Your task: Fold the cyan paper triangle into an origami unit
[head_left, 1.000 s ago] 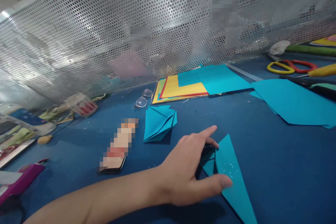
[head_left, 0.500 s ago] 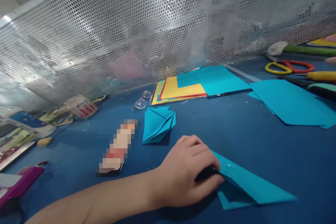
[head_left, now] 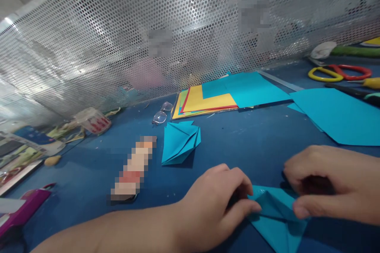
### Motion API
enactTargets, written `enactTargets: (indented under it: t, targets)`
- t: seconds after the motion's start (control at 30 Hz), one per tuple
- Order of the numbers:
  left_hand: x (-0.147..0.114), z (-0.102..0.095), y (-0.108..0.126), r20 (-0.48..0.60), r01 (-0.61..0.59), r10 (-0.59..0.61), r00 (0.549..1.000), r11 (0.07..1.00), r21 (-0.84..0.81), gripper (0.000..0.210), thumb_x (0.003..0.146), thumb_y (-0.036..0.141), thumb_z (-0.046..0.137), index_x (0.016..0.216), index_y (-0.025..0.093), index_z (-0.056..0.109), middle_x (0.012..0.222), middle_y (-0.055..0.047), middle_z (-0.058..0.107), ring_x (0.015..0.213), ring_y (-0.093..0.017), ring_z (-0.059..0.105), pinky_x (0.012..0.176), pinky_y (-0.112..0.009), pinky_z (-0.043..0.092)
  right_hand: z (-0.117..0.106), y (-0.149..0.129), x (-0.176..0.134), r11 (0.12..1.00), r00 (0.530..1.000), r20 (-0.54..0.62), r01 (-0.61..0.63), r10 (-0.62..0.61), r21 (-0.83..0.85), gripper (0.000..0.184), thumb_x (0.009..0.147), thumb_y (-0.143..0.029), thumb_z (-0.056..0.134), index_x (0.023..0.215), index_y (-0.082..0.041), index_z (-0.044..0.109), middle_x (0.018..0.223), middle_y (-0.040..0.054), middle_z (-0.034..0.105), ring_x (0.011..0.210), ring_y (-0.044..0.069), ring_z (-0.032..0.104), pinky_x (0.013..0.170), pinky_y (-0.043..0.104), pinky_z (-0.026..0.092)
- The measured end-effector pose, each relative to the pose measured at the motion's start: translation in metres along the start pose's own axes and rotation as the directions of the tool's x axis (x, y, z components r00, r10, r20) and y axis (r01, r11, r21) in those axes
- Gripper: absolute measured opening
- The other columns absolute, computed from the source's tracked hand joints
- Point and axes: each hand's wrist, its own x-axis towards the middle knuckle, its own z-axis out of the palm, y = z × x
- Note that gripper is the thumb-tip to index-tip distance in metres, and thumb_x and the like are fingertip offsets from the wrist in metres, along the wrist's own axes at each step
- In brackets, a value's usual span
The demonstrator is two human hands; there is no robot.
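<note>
A folded piece of teal paper (head_left: 274,215) lies on the blue table (head_left: 255,142) at the near edge. My left hand (head_left: 219,201) pinches its left end with thumb and fingers. My right hand (head_left: 332,182) grips its right side, thumb on top of the fold. Farther back sits a stack of finished teal folded pieces (head_left: 179,140), untouched.
A pile of yellow, red, green and teal sheets (head_left: 216,97) lies by the perforated metal screen (head_left: 148,27). Large teal sheets (head_left: 338,112) lie at right, scissors (head_left: 338,73) behind them. Eyeglasses (head_left: 162,112), a phone (head_left: 132,174), a clear plastic box (head_left: 92,119) and a purple tool (head_left: 23,205) are at left.
My left hand turned the teal paper from pointing toward me to lying sideways. My right hand came in from the right and took hold of it.
</note>
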Motion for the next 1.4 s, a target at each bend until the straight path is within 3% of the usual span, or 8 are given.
enactTargets:
  t: [0.17, 0.37, 0.57, 0.73, 0.93, 1.07, 1.3, 1.4]
  targets:
    - [0.001, 0.003, 0.000, 0.022, 0.016, -0.019, 1.000, 0.993, 0.115, 0.015, 0.113, 0.029, 0.068, 0.101, 0.026, 0.059, 0.093, -0.002, 0.068, 0.085, -0.021, 0.057, 0.081, -0.032, 0.047, 0.023, -0.003, -0.002, 0.997, 0.999, -0.001, -0.034, 0.034, -0.074, 0.079, 0.098, -0.101, 0.047, 0.067, -0.029, 0.056, 0.068, 0.0023, 0.063, 0.062, 0.022, 0.053, 0.062, 0.041, 0.032]
    - [0.000, 0.010, -0.014, 0.017, -0.218, 0.226, 0.974, 0.911, 0.349, 0.018, 0.123, 0.030, 0.060, 0.126, 0.022, 0.076, 0.102, -0.005, 0.077, 0.089, -0.021, 0.068, 0.085, -0.031, 0.054, 0.035, -0.003, -0.004, 0.997, 0.993, -0.118, 0.015, -0.024, -0.081, 0.063, 0.106, -0.081, 0.054, 0.070, -0.030, 0.057, 0.068, 0.0014, 0.062, 0.059, 0.022, 0.054, 0.059, 0.039, 0.026]
    - [-0.002, 0.017, -0.023, -0.067, -0.371, 0.454, 0.888, 0.796, 0.478, 0.031, 0.129, 0.029, 0.050, 0.121, 0.021, 0.080, 0.094, -0.002, 0.075, 0.078, -0.018, 0.066, 0.071, -0.030, 0.051, 0.039, -0.001, -0.001, 0.998, 0.993, -0.118, -0.007, -0.001, -0.068, 0.066, 0.103, -0.087, 0.051, 0.069, -0.030, 0.054, 0.061, -0.0002, 0.056, 0.054, 0.022, 0.046, 0.057, 0.039, 0.022]
    - [0.000, 0.024, -0.018, -0.057, -0.395, 0.556, 0.829, 0.654, 0.645, 0.039, 0.125, 0.018, 0.045, 0.103, 0.017, 0.077, 0.080, 0.000, 0.065, 0.063, -0.017, 0.056, 0.055, -0.031, 0.043, 0.039, -0.008, 0.001, 0.998, 0.988, -0.150, 0.040, -0.031, 0.057, 0.044, 0.099, -0.069, 0.061, 0.076, -0.031, 0.059, 0.065, -0.0036, 0.057, 0.054, 0.020, 0.042, 0.054, 0.038, 0.026]
    - [0.000, 0.030, -0.015, -0.048, -0.352, 0.583, 0.811, 0.552, 0.756, 0.023, 0.116, 0.012, 0.059, 0.097, 0.017, 0.070, 0.077, 0.002, 0.059, 0.059, -0.017, 0.052, 0.049, -0.034, 0.038, 0.039, -0.019, 0.000, 0.940, 0.952, -0.241, 0.245, -0.187, 0.239, 0.027, 0.114, -0.055, 0.064, 0.097, -0.038, 0.076, 0.080, -0.0044, 0.068, 0.066, 0.019, 0.061, 0.063, 0.030, 0.049]
    - [-0.001, 0.029, -0.013, -0.003, -0.375, 0.585, 0.811, 0.523, 0.766, 0.031, 0.119, 0.010, 0.051, 0.099, 0.013, 0.074, 0.076, 0.001, 0.057, 0.059, -0.018, 0.048, 0.049, -0.033, 0.040, 0.047, -0.014, -0.007, 0.934, 0.902, -0.278, 0.355, -0.331, 0.039, 0.042, 0.126, -0.066, 0.047, 0.117, -0.046, 0.083, 0.097, -0.0015, 0.076, 0.081, 0.020, 0.075, 0.072, 0.029, 0.060]
    - [-0.008, 0.022, -0.008, 0.204, -0.440, 0.562, 0.802, 0.324, 0.838, 0.036, 0.124, 0.032, 0.062, 0.108, 0.013, 0.088, 0.116, -0.011, 0.082, 0.097, -0.021, 0.069, 0.075, -0.029, 0.056, 0.060, -0.012, -0.007, 0.796, 0.739, -0.329, 0.455, -0.588, -0.399, 0.048, 0.127, -0.030, 0.034, 0.101, -0.034, 0.074, 0.084, -0.0020, 0.066, 0.066, 0.017, 0.066, 0.062, 0.031, 0.055]
    - [-0.009, 0.020, -0.006, 0.210, -0.441, 0.587, 0.782, 0.282, 0.852, 0.029, 0.121, 0.028, 0.066, 0.112, 0.014, 0.090, 0.118, -0.010, 0.085, 0.097, -0.020, 0.070, 0.078, -0.029, 0.054, 0.056, -0.011, -0.007, 0.816, 0.768, -0.301, 0.469, -0.565, -0.337, 0.046, 0.128, -0.037, 0.037, 0.103, -0.035, 0.075, 0.086, -0.0024, 0.067, 0.068, 0.016, 0.068, 0.062, 0.029, 0.056]
